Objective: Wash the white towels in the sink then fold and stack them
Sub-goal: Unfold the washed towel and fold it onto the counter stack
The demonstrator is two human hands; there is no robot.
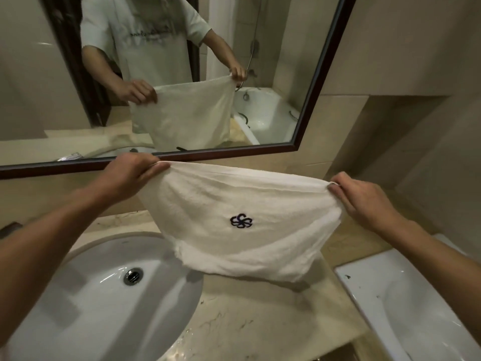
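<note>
A white towel (229,201) with a dark blue embroidered emblem hangs spread in the air over the counter, to the right of the sink (86,303). My left hand (132,170) pinches its upper left corner. My right hand (364,199) pinches its upper right corner. The top edge is pulled taut between both hands, and the lower edge hangs just above the countertop. The oval white sink basin is below my left arm, its drain visible and nothing in it.
A beige marble countertop (260,316) with wet patches surrounds the sink. A white bathtub (406,303) lies at the lower right. A dark-framed mirror (307,105) on the wall ahead reflects a person holding the towel.
</note>
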